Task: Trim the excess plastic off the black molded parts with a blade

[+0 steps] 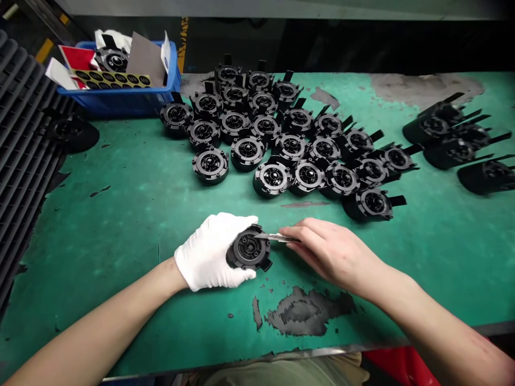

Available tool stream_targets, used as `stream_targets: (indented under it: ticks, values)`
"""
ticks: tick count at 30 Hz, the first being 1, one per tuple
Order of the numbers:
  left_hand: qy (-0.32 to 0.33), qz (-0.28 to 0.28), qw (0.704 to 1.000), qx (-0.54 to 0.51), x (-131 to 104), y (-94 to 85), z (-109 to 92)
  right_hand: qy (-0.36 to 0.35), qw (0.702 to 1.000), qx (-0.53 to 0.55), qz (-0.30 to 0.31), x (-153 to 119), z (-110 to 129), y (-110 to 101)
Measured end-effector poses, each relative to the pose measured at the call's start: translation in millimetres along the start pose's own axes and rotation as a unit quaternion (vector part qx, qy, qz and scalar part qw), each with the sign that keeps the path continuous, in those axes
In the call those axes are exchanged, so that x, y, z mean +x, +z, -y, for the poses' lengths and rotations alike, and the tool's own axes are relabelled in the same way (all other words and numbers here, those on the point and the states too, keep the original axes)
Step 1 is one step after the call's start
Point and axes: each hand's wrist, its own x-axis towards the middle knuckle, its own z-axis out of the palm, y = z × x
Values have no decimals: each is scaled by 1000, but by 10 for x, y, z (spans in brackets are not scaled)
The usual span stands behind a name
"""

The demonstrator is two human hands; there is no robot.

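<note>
My left hand, in a white glove, is wrapped round a round black plastic part above the near half of the bench. Its ringed inner face, with ribs and small bosses, is turned up toward me. My bare right hand grips a utility knife between thumb and fingers. The pointed blade reaches left over the upper face of the part; whether it touches the plastic I cannot tell. The knife's handle is mostly hidden in my fingers.
Several similar black parts stand grouped beyond my hands on the green bench top. More lie at the right. A blue bin with papers and stickers stands at the back left, beside a grey ribbed surface. Worn patches mark the near bench.
</note>
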Motion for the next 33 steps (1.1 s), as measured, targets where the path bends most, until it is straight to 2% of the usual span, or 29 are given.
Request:
stream_targets:
  ticks: [4,8,16,33]
  values:
    - [18,19,1000,1,-5,-35,-14,-47,999,-25,11,73,-133,-9]
    - [21,17,1000,11,-9,-32,-15,-53,998,-28,17,111,-177,4]
    - [19,17,1000,11,10,-49,-23,-62,997,-31,28,177,-199,33]
    - [21,19,1000,13,-6,-35,-28,-64,994,-65,60,168,-119,-114]
